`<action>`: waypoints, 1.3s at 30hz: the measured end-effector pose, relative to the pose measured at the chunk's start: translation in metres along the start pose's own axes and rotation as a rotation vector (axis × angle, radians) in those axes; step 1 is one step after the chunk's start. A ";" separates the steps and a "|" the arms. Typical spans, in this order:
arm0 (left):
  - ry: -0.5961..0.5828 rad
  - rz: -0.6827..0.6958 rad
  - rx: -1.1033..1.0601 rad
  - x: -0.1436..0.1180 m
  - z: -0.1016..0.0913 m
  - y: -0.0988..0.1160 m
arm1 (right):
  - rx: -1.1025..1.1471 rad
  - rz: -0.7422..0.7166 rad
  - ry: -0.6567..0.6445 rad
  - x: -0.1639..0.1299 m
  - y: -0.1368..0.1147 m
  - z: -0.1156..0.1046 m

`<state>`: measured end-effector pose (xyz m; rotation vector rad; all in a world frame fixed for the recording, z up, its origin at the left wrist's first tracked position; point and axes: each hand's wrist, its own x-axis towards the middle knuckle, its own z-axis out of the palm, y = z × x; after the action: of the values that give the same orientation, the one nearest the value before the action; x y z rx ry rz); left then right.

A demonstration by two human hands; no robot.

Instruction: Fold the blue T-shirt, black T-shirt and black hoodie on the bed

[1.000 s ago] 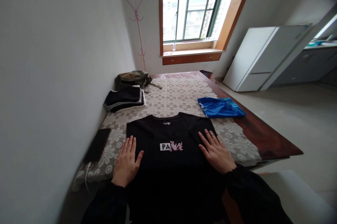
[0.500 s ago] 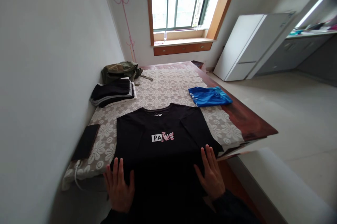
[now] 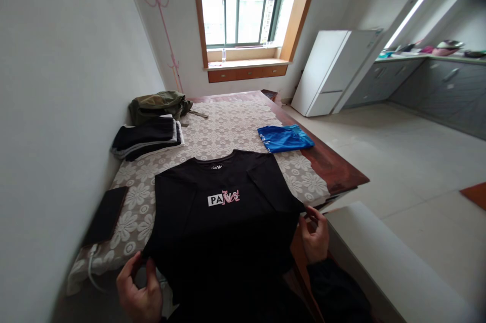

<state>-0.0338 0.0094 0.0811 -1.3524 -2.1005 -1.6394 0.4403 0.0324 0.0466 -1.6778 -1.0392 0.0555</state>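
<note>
Both hands are no longer lying flat on the black cotton T-shirt with the pink-and-white chest print (image 3: 224, 206). The left hand (image 3: 139, 293) and right hand (image 3: 315, 236) are now pinching its lower side edges, lifting the cloth at the near edge of the lace-covered wooden table (image 3: 243, 130).

T-shirt (image 3: 224, 206) on table (image 3: 334, 171), phone (image 3: 106, 214) left, shorts (image 3: 284, 138) behind right

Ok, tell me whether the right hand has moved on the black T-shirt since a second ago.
Yes. The right hand slid from beside the printed logo toward the person, down to the black T-shirt edge, now pinching it.
</note>
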 end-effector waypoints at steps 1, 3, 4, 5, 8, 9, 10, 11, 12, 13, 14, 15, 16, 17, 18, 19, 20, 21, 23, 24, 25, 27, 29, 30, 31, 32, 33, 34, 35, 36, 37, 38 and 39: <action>-0.008 -0.045 -0.006 0.002 0.001 -0.001 | -0.012 -0.014 -0.017 0.004 0.000 0.002; -0.017 -0.083 -0.014 0.004 0.004 -0.001 | -0.042 -0.036 -0.026 0.010 -0.002 0.005; -0.012 -0.080 -0.016 0.005 0.005 0.000 | -0.055 -0.049 -0.016 0.012 -0.002 0.007; -0.003 -0.070 -0.018 0.006 0.007 0.000 | -0.065 -0.067 0.004 0.014 -0.003 0.008; 0.025 -0.039 -0.025 0.010 0.010 0.002 | -0.094 -0.147 0.078 0.019 0.000 0.010; 0.026 -0.039 -0.031 0.012 0.010 0.002 | -0.105 -0.176 0.101 0.021 0.002 0.011; 0.025 -0.047 -0.039 0.013 0.011 0.001 | -0.113 -0.199 0.125 0.023 0.004 0.012; 0.028 -0.065 -0.052 0.014 0.011 0.001 | -0.117 -0.210 0.147 0.024 0.006 0.013; 0.031 -0.087 -0.071 0.015 0.010 0.000 | -0.116 -0.212 0.164 0.025 0.007 0.014; 0.035 -0.109 -0.093 0.016 0.010 -0.001 | -0.108 -0.203 0.173 0.025 0.009 0.015; 0.041 -0.121 -0.109 0.016 0.009 -0.002 | -0.098 -0.188 0.174 0.025 0.010 0.016; 0.044 -0.116 -0.116 0.017 0.009 -0.003 | -0.087 -0.165 0.173 0.024 0.011 0.017; 0.041 -0.093 -0.113 0.017 0.008 -0.003 | -0.080 -0.136 0.174 0.023 0.011 0.018; 0.032 -0.061 -0.102 0.018 0.007 -0.004 | -0.077 -0.107 0.177 0.022 0.011 0.019; 0.019 -0.025 -0.092 0.018 0.007 -0.005 | -0.075 -0.078 0.184 0.020 0.011 0.019; 0.009 0.014 -0.086 0.019 0.006 -0.005 | -0.070 -0.049 0.199 0.019 0.011 0.020; 0.003 0.064 -0.081 0.020 0.005 -0.006 | -0.063 -0.025 0.215 0.019 0.010 0.020; 0.006 0.126 -0.072 0.021 0.004 -0.007 | -0.050 -0.005 0.228 0.018 0.010 0.020; 0.030 0.277 -0.035 0.024 0.002 -0.008 | -0.028 0.017 0.235 0.018 0.009 0.019; 0.042 0.349 -0.012 0.025 0.001 -0.009 | -0.029 0.022 0.232 0.018 0.009 0.018; 0.052 0.402 0.006 0.026 0.001 -0.009 | -0.038 0.021 0.220 0.018 0.009 0.018; 0.055 0.435 0.011 0.027 0.001 -0.010 | -0.059 0.008 0.187 0.020 0.011 0.017; 0.047 0.374 -0.019 0.026 0.003 -0.011 | -0.042 0.014 0.156 0.023 0.014 0.016; 0.045 0.317 -0.042 0.025 0.004 -0.012 | -0.003 0.036 0.138 0.025 0.016 0.015; 0.042 0.252 -0.068 0.023 0.005 -0.012 | 0.053 0.069 0.115 0.027 0.018 0.015; 0.040 0.188 -0.092 0.022 0.006 -0.012 | 0.123 0.111 0.087 0.029 0.021 0.014; 0.040 0.133 -0.111 0.021 0.006 -0.011 | 0.199 0.155 0.058 0.030 0.022 0.013; 0.037 0.091 -0.124 0.020 0.007 -0.011 | 0.269 0.195 0.031 0.032 0.024 0.012; 0.029 0.064 -0.128 0.019 0.006 -0.010 | 0.323 0.226 0.013 0.033 0.024 0.011; 0.019 0.051 -0.127 0.018 0.006 -0.009 | 0.352 0.247 0.002 0.033 0.023 0.010; 0.010 0.050 -0.120 0.018 0.005 -0.008 | 0.356 0.257 -0.004 0.033 0.022 0.009; 0.001 0.060 -0.108 0.018 0.004 -0.007 | 0.337 0.254 -0.002 0.033 0.019 0.008; -0.011 0.081 -0.093 0.019 0.003 -0.005 | 0.291 0.237 0.018 0.032 0.015 0.007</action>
<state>-0.0474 0.0226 0.0873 -1.4569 -1.9701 -1.7202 0.4651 0.0584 0.0462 -1.5227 -0.7726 0.3302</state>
